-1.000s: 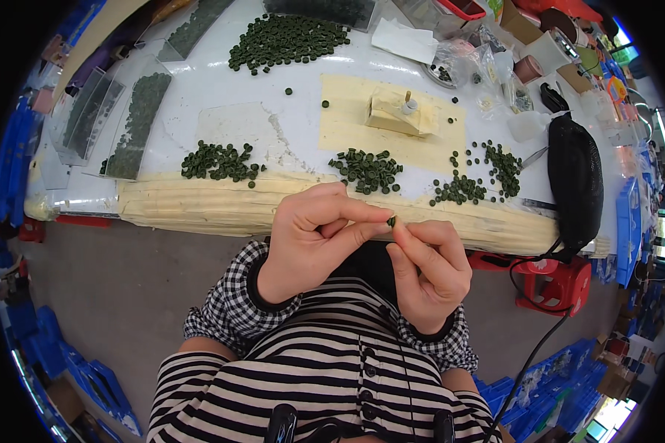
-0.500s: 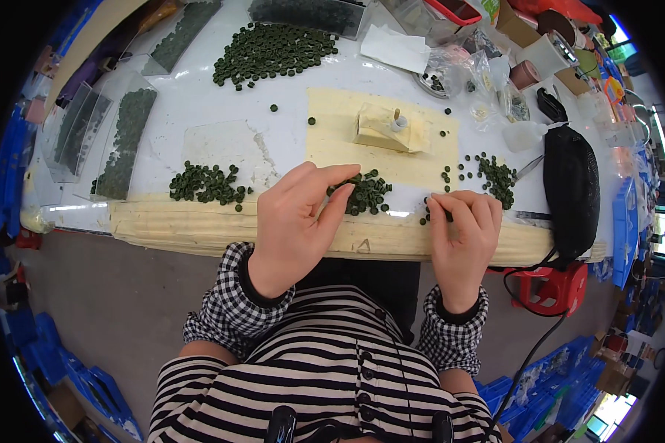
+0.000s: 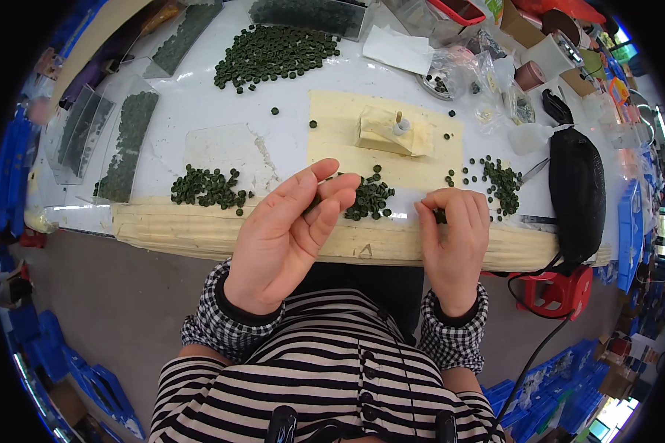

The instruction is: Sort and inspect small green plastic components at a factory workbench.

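My left hand [image 3: 277,232] is raised over the table's near edge, palm turned up, its fingers loosely bent and apart. Dark green shows in a gap between those fingers; whether it is a held piece or the pile behind, I cannot tell. Just right of the fingertips lies a pile of small round dark green pieces [image 3: 372,198], partly hidden by the hand. My right hand [image 3: 457,232] rests low at the table edge, fingers curled and thumb close to the index fingertip. Dark green pieces [image 3: 440,215] show beneath its fingers; what the fingertips hold is hidden.
More green pieces lie in a left pile [image 3: 208,186], a right pile [image 3: 502,184] and a large far pile [image 3: 273,55]. A taped block with a peg [image 3: 395,131] stands on yellow paper [image 3: 332,151]. Clear trays [image 3: 129,140], tweezers [image 3: 533,171] and a black pouch [image 3: 578,192] flank them.
My left hand has drawn back from the middle pile and turned palm up, its fingers spreading. My right hand has shifted slightly left, its fingers still curled.
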